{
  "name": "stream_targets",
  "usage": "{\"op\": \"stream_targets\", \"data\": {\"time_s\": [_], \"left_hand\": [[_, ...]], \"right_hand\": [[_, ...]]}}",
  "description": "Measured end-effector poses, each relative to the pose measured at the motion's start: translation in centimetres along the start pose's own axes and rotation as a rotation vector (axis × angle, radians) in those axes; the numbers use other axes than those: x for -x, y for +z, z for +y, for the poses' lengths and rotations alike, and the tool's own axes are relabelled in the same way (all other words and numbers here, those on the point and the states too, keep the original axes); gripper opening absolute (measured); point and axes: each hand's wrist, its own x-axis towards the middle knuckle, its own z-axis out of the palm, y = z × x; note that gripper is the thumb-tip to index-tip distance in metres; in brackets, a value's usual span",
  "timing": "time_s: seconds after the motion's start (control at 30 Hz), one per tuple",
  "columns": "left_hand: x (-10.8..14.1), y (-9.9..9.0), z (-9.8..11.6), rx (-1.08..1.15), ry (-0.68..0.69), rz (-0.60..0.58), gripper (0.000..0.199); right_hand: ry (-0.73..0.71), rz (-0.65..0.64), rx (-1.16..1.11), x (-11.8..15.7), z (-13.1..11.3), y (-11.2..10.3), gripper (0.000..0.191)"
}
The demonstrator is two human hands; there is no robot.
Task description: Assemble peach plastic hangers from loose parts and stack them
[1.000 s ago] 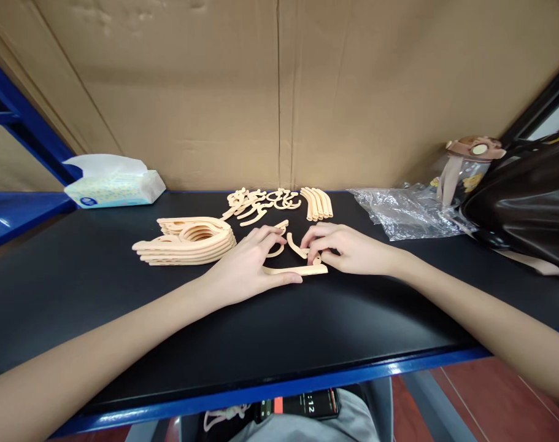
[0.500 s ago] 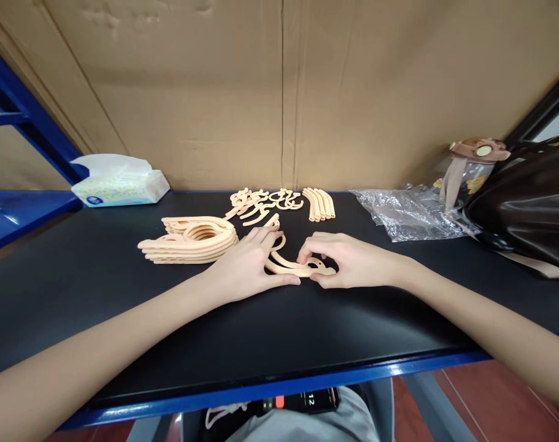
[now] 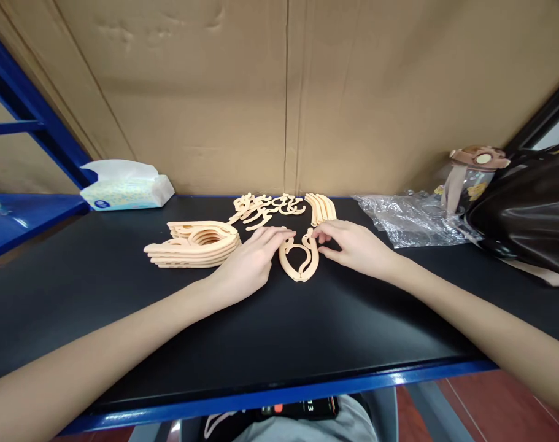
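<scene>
A beige plastic folding hanger point(image 3: 285, 261) lies on the black tabletop, its two arms folded up side by side and its joint toward me. My left hand point(image 3: 254, 258) reaches to the upper end of the left arm, fingers over it, thumb hidden. At the upper end of the right arm, my right hand point(image 3: 350, 245) has its fingers bent against the hanger, with the thumb beside the outer edge. The hanger is held between both hands. Left of my left hand sits a stack of similar folded hangers point(image 3: 191, 253).
Small beige hooks point(image 3: 256, 209) lie in a loose pile at the back, beside several curved hanger arms point(image 3: 323, 209). A tissue pack point(image 3: 127, 190) stands back left. Crumpled clear plastic point(image 3: 408, 221), a bottle point(image 3: 475, 178) and a dark bag point(image 3: 528, 215) occupy the right. Cardboard point(image 3: 191, 92) rises behind.
The hanger's right arm has swung up beside the left arm, so the hanger is now folded. Both hands have moved from its lower part to its upper ends.
</scene>
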Motion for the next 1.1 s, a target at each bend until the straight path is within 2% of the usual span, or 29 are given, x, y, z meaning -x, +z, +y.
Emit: {"op": "stream_targets", "data": {"time_s": [0.1, 0.2, 0.3, 0.4, 0.5, 0.57, 0.63, 0.73, 0.8, 0.97, 1.1], "left_hand": [[0.0, 0.1, -0.2, -0.043, 0.001, 0.001, 0.044], [0.0, -0.2, -0.1, -0.042, 0.017, -0.001, 0.045], [0.1, -0.7, 0.1, -0.023, 0.024, -0.030, 0.057], [0.2, -1.0, 0.4, -0.006, -0.046, -0.139, 0.078], [0.3, -1.1, 0.7, 0.024, -0.094, -0.208, 0.080], [0.3, -1.1, 0.8, 0.036, -0.068, -0.169, 0.077], [0.2, -1.4, 1.0, 0.007, -0.013, -0.083, 0.074], [0.0, -2.0, 1.5, -0.093, 0.060, 0.049, 0.068], [-0.1, -2.3, 1.7, -0.138, 0.078, 0.093, 0.069], [0.0, -2.6, 1.6, -0.189, 0.098, 0.101, 0.074], [0.0, -2.8, 1.9, -0.268, 0.122, 0.053, 0.071]], "right_hand": [[0.036, -0.011, 0.014, 0.0, -0.3, -0.2, 0.012], [0.021, -0.016, -0.042, 0.0, -0.4, -0.4, 0.017], [-0.005, -0.039, -0.159, -0.1, -0.4, -0.4, 0.018], [-0.047, -0.115, -0.382, -0.2, -0.8, -0.3, 0.017], [0.026, -0.110, -0.532, -0.2, -1.1, -0.1, 0.016], [0.143, -0.067, -0.513, -0.3, -1.2, -0.1, 0.022], [0.238, -0.098, -0.528, -0.4, -1.0, -0.3, 0.028], [0.257, -0.218, -0.730, -0.5, -0.7, -0.9, 0.036], [0.243, -0.238, -0.857, -0.6, -0.7, -1.3, 0.037], [0.236, -0.213, -0.909, -0.5, -1.0, -1.5, 0.036], [0.210, -0.236, -0.905, -0.4, -0.9, -1.0, 0.036]]}}
